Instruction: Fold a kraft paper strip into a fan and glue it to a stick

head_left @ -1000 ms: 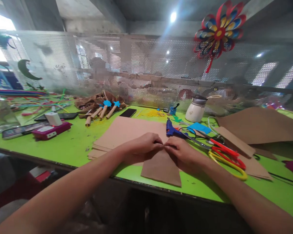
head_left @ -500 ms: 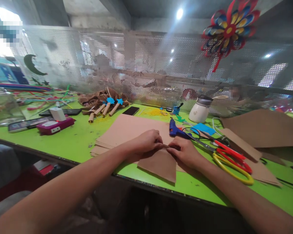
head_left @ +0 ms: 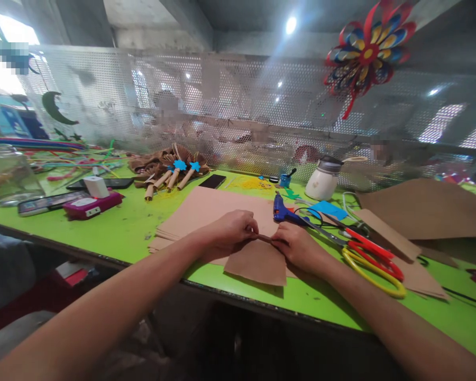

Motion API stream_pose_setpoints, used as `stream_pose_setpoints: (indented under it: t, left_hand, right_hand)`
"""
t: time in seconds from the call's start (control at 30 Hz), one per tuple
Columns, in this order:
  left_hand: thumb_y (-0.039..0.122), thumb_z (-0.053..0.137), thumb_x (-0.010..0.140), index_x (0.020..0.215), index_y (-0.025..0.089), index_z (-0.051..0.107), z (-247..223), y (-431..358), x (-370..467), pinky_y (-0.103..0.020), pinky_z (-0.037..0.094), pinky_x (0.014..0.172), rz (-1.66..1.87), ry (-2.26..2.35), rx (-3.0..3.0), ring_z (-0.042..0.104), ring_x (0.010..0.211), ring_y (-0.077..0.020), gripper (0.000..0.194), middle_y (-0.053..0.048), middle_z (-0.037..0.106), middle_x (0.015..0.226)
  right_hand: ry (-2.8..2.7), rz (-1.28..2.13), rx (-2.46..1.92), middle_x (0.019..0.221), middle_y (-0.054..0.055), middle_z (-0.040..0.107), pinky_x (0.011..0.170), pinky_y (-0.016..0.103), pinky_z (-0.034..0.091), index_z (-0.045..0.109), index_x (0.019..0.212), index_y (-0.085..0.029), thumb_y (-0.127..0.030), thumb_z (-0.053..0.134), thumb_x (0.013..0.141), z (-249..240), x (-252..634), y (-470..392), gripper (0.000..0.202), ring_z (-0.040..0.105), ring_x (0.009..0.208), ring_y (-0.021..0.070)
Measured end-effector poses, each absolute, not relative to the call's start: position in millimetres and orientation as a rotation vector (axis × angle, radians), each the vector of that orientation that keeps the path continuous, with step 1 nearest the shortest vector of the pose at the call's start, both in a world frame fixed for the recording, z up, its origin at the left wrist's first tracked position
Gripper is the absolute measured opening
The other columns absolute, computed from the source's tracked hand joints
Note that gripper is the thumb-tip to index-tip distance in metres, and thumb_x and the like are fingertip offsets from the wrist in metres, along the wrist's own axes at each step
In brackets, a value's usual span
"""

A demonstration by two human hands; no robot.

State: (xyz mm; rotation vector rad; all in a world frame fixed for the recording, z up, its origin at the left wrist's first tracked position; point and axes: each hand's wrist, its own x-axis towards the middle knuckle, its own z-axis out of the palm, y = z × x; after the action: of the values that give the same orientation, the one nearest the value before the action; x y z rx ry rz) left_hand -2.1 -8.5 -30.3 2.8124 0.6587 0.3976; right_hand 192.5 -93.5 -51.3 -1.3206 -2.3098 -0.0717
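A sheet of brown paper (head_left: 257, 262) lies between my hands, its far edge rolled or folded into a narrow strip and its near edge close to the table's front. My left hand (head_left: 235, 228) pinches the left end of that strip. At the right end, my right hand (head_left: 297, 244) holds the strip between thumb and fingers. Under and behind both hands lies a stack of brown paper (head_left: 210, 203). Just beyond my right hand rests a blue glue gun (head_left: 284, 210).
Scissors with red handles (head_left: 375, 256) and a yellow-handled pair (head_left: 375, 274) lie right of my right arm. Farther back stand a white jug (head_left: 322, 180) and folded paper pieces with blue stars (head_left: 174, 172). A purple power strip (head_left: 93, 205) and a phone (head_left: 51, 202) lie left.
The paper's near edge has shifted slightly away from the table's front, and more of the strip shows between my hands. My left hand has moved a little to the left.
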Motion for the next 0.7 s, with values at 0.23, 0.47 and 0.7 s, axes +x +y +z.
stream_pose_setpoints:
  t: [0.23, 0.47, 0.7]
  left_hand:
    - [0.012, 0.052, 0.074, 0.086, 0.019, 0.069, -27, 1, -5, -0.021, 0.034, 0.057, 0.277, 0.586, 2.869, 0.052, 0.065, -0.0111, 0.022, -0.002, 0.060, 0.076]
    - [0.003, 0.053, 0.067, 0.087, 0.019, 0.068, -19, -4, -7, -0.022, 0.036, 0.058, 0.197, 0.542, 2.914, 0.052, 0.066, -0.0124, 0.030, -0.002, 0.058, 0.077]
    - [0.007, 0.054, 0.068, 0.083, 0.018, 0.063, -20, -12, -10, -0.022, 0.036, 0.061, 0.212, 0.552, 2.954, 0.051, 0.071, -0.0134, 0.021, -0.004, 0.056, 0.083]
  right_hand:
    - [-2.334, 0.090, -1.316, 0.085, 0.006, 0.059, 0.069, 0.027, 0.040, 0.067, 0.083, -0.017, -0.013, 0.048, 0.082, -44, 198, -97, 0.019, 0.053, 0.079, 0.0166]
    - [-2.383, 0.113, -1.346, 0.083, 0.005, 0.059, 0.065, 0.026, 0.038, 0.066, 0.085, -0.019, -0.011, 0.049, 0.079, -38, 198, -102, 0.020, 0.051, 0.077, 0.0163]
    - [-2.393, 0.088, -1.359, 0.083, 0.005, 0.059, 0.066, 0.027, 0.038, 0.065, 0.080, -0.019, -0.011, 0.046, 0.080, -36, 197, -105, 0.020, 0.051, 0.077, 0.0164]
